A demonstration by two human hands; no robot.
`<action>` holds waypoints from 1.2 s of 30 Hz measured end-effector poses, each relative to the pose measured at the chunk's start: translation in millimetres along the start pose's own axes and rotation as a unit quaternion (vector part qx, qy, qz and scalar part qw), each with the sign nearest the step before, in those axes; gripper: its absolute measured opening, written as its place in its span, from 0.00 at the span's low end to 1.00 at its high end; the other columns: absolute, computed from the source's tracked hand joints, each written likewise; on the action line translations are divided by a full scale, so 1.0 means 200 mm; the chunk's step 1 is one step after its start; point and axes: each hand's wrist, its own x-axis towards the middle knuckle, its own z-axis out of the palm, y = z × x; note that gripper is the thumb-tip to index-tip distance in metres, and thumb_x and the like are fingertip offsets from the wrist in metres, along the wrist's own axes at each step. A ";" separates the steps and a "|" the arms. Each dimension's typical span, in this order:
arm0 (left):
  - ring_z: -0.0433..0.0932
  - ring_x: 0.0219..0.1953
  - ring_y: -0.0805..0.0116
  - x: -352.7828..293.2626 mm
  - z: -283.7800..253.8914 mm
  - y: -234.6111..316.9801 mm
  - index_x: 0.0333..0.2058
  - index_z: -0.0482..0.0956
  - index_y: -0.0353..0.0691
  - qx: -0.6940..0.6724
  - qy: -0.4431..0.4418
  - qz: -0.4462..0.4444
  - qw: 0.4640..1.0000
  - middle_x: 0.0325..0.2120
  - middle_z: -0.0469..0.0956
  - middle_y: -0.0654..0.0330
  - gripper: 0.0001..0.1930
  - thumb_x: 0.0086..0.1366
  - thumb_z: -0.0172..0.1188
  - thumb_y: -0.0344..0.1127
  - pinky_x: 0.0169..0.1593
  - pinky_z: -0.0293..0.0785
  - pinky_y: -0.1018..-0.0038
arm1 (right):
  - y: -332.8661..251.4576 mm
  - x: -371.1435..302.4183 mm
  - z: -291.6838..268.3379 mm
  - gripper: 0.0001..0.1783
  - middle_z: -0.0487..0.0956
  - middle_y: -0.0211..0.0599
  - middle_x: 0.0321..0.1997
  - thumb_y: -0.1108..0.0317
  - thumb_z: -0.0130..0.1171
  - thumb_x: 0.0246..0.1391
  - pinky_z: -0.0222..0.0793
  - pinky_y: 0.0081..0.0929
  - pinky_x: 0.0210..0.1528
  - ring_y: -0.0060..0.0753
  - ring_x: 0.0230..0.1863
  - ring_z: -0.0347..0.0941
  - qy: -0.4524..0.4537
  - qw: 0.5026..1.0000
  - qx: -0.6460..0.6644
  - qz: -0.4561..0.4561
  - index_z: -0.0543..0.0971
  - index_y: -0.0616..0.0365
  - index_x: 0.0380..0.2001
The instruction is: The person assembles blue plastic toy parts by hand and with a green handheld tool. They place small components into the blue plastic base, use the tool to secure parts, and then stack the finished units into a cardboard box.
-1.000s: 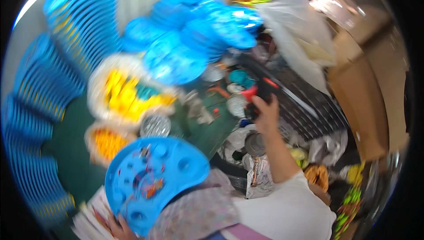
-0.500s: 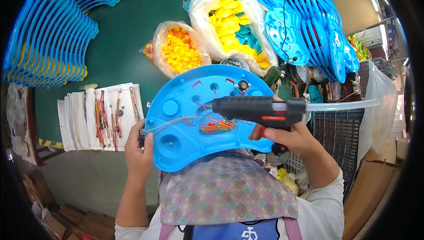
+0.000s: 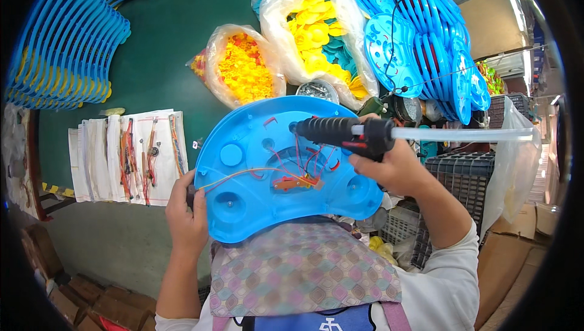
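Observation:
A blue plastic shell (image 3: 292,210), curved like a kidney with its hollow side up, lies at my lap and the table's edge. My left hand (image 3: 187,212) grips its left rim, thumb on top and fingers beneath. In my right hand (image 3: 389,170) is a black glue gun (image 3: 331,133) with a long translucent glue stick (image 3: 462,135) out of its back. Its nozzle points into a small round socket near the shell's far edge. An orange circuit board (image 3: 295,182) sits mid-shell, with red and yellow wires running from it. The gun hides part of the shell's upper right.
Beyond the shell stand bags of small yellow-and-red pieces (image 3: 246,72) and yellow and teal parts (image 3: 313,33). Bundled wires (image 3: 149,160) lie on white sheets at left. Blue shells (image 3: 67,51) are stacked at far left, more (image 3: 392,54) at right. A dark crate (image 3: 465,176) is at right.
The glue gun's nozzle has moved up to the far socket, and the gun has turned, uncovering more of the wires and the shell's right side. The shell has shifted slightly left and nearer.

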 end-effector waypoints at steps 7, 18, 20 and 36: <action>0.75 0.34 0.70 -0.02 -0.01 -0.01 0.54 0.74 0.31 -0.022 -0.007 0.015 1.000 0.38 0.80 0.55 0.17 0.68 0.54 0.29 0.40 0.72 0.74 | 0.01 -0.18 -0.16 0.29 0.79 0.35 0.32 0.69 0.68 0.48 0.72 0.28 0.38 0.27 0.34 0.77 -0.008 0.989 -0.150 -0.012 0.70 0.53 0.54; 0.74 0.55 0.60 0.53 -0.38 -0.52 0.64 0.65 0.34 -0.079 0.287 0.025 0.954 0.55 0.73 0.50 0.24 0.72 0.53 0.33 0.54 0.75 0.65 | 0.09 -0.23 -0.08 0.39 0.83 0.53 0.32 0.52 0.64 0.51 0.78 0.51 0.47 0.48 0.35 0.83 0.003 0.967 0.254 -0.025 0.70 0.74 0.57; 0.74 0.55 0.57 0.73 -0.33 -0.75 0.65 0.62 0.36 -0.241 0.281 -0.069 0.926 0.56 0.71 0.50 0.25 0.71 0.52 0.32 0.54 0.77 0.61 | 0.13 -0.17 -0.01 0.25 0.83 0.50 0.38 0.67 0.65 0.55 0.79 0.46 0.49 0.43 0.41 0.83 -0.045 0.955 0.291 0.033 0.72 0.68 0.54; 0.75 0.41 0.72 0.35 -0.13 -0.32 0.52 0.75 0.31 -0.221 -0.025 -0.086 0.971 0.41 0.75 0.59 0.20 0.67 0.60 0.37 0.45 0.74 0.75 | 0.16 0.00 0.15 0.25 0.74 0.32 0.41 0.72 0.66 0.52 0.72 0.24 0.37 0.22 0.34 0.74 0.069 0.992 0.106 0.009 0.70 0.58 0.53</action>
